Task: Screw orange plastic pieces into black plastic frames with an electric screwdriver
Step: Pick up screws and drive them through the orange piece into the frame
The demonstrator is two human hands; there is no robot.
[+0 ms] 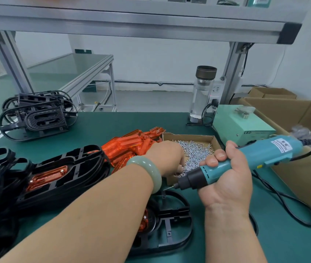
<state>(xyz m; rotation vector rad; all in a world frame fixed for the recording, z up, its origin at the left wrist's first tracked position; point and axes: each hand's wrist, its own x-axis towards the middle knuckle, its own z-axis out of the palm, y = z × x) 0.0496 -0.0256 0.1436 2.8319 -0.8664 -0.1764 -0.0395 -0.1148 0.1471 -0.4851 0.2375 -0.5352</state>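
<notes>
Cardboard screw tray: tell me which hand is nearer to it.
Left. The left hand reaches into the cardboard screw tray; the right hand, holding the electric screwdriver, is at its near right corner.

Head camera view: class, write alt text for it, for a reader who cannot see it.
A person's right hand grips a blue electric screwdriver while the left hand reaches into a cardboard tray of screws. Orange pieces and black frames lie around the hands on a green bench.
</notes>
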